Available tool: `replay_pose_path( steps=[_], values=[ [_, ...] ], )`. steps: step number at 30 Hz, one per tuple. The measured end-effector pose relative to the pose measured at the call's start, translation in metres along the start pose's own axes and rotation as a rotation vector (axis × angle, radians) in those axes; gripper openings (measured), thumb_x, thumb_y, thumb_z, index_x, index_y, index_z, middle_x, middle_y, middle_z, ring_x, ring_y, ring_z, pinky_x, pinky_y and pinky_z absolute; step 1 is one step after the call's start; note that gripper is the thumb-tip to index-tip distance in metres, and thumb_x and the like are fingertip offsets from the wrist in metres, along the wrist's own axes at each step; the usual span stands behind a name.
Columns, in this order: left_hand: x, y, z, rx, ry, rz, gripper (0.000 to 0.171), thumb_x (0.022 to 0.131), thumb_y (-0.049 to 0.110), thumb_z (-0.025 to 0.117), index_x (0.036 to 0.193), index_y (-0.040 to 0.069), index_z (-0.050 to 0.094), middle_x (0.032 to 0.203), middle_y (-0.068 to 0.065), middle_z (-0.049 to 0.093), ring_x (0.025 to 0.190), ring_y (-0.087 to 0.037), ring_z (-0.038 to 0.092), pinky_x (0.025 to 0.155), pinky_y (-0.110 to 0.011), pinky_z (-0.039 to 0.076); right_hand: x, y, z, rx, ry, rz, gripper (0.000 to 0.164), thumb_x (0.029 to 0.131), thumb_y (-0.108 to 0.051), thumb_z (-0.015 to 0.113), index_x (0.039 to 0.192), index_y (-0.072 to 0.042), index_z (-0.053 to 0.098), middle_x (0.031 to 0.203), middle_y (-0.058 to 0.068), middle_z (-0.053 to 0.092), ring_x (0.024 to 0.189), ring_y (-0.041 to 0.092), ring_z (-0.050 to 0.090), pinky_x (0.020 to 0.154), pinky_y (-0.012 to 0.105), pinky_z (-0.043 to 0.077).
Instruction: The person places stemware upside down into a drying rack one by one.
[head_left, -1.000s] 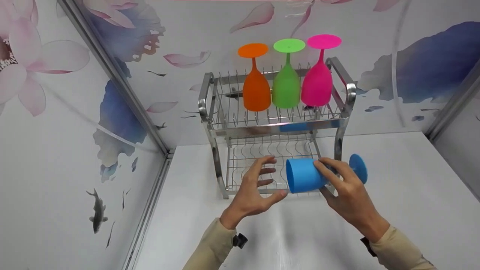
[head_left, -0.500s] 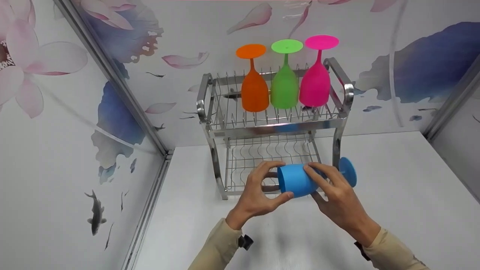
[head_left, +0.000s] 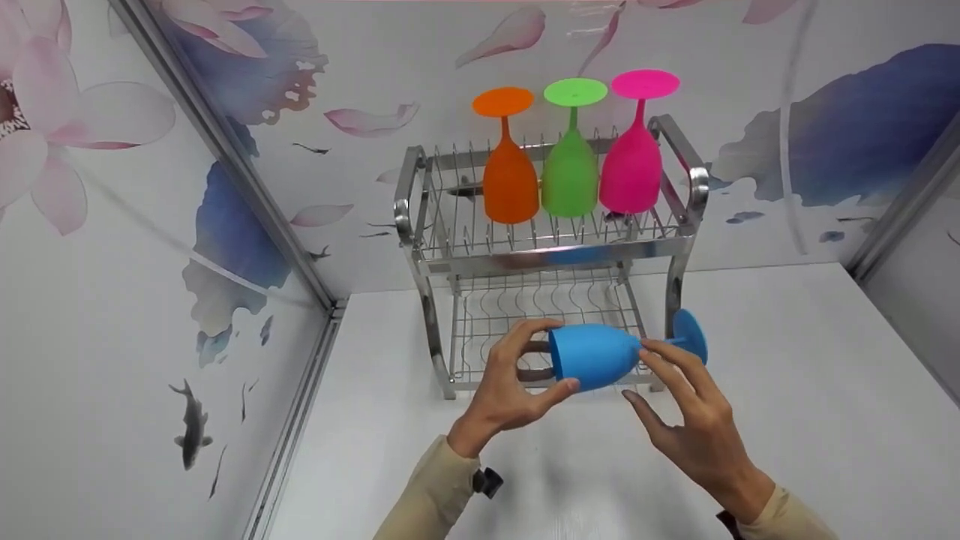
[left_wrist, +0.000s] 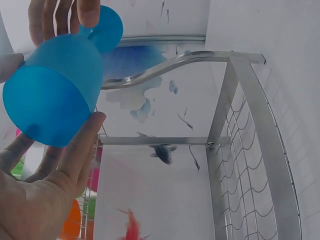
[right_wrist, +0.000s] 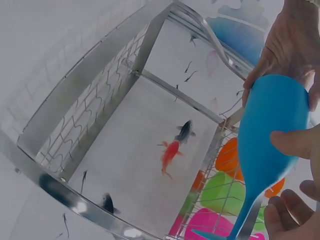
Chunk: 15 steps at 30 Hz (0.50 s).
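Note:
A blue plastic goblet (head_left: pixel 594 355) lies sideways in the air in front of the rack, its mouth to the left and its round foot (head_left: pixel 690 337) to the right. My left hand (head_left: pixel 508 381) grips the bowl near the rim, thumb on the near side and fingers on the far side. At the stem end is my right hand (head_left: pixel 694 420), its fingertips right by the place where bowl meets stem and its thumb spread away below. In the left wrist view, the goblet's mouth (left_wrist: pixel 45 105) faces the camera. The right wrist view shows the stem (right_wrist: pixel 245 212) beside the right fingers.
Behind the hands stands a two-tier metal dish rack (head_left: pixel 555 259). Upside down on its top tier are an orange goblet (head_left: pixel 511 184), a green goblet (head_left: pixel 571 176) and a pink goblet (head_left: pixel 631 176). The white table (head_left: pixel 375 420) meets patterned walls at the left and back.
The goblet has moved left into my left hand, whose fingers have closed around its rim. My right hand has loosened from the bowl, its fingers sliding towards the stem and its thumb coming away.

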<state>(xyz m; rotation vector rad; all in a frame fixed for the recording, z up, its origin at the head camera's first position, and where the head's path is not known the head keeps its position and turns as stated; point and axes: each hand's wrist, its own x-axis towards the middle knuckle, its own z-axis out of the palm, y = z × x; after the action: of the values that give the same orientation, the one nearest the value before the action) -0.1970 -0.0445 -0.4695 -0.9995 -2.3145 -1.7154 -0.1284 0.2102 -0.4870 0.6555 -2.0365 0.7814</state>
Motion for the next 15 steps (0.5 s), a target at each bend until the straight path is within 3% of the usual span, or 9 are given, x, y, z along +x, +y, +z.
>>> replay_pose_path(
  steps=[2,4,8,11,15],
  values=[
    [0.0,-0.001,-0.001,-0.02,0.003,-0.008,0.071,0.088,0.033,0.084,0.149,0.012,0.054,0.146,-0.01,0.057,0.124,-0.031,0.069,0.085,-0.03,0.066,-0.005,0.0,0.001,0.019,0.064,0.009,0.056,0.104,-0.043,0.068,0.135,0.004,0.068,0.133,0.024,0.068,0.125,0.031,0.066,0.119,0.019,0.043],
    [0.0,-0.001,-0.001,-0.032,0.006,-0.014,0.071,0.088,0.032,0.083,0.149,0.011,0.054,0.147,-0.01,0.056,0.124,-0.031,0.069,0.086,-0.031,0.066,-0.01,0.001,0.003,0.039,0.111,0.043,0.059,0.102,-0.047,0.071,0.13,0.005,0.071,0.127,0.024,0.07,0.123,0.025,0.068,0.117,0.018,0.045],
    [-0.001,0.0,-0.001,-0.037,0.012,-0.015,0.07,0.089,0.032,0.082,0.15,0.014,0.053,0.147,-0.012,0.056,0.124,-0.031,0.069,0.087,-0.032,0.066,-0.02,0.003,0.007,0.1,0.133,0.157,0.059,0.083,-0.02,0.094,0.131,0.004,0.071,0.126,0.021,0.072,0.123,0.015,0.068,0.112,0.015,0.048],
    [0.0,0.001,0.001,-0.04,0.014,-0.002,0.069,0.089,0.031,0.082,0.15,0.016,0.053,0.147,-0.013,0.056,0.124,-0.031,0.069,0.086,-0.033,0.066,-0.025,0.004,0.011,0.206,0.101,0.277,0.077,0.066,0.007,0.097,0.137,0.002,0.067,0.132,0.019,0.07,0.126,0.011,0.066,0.109,0.016,0.051],
    [0.001,0.002,0.003,-0.049,0.005,0.008,0.07,0.089,0.031,0.082,0.15,0.014,0.052,0.147,-0.013,0.056,0.124,-0.031,0.069,0.086,-0.033,0.066,-0.027,0.002,0.017,0.4,0.064,0.507,0.083,0.072,0.015,0.092,0.147,0.0,0.059,0.142,0.013,0.066,0.13,0.007,0.065,0.108,0.019,0.053]
  ],
)
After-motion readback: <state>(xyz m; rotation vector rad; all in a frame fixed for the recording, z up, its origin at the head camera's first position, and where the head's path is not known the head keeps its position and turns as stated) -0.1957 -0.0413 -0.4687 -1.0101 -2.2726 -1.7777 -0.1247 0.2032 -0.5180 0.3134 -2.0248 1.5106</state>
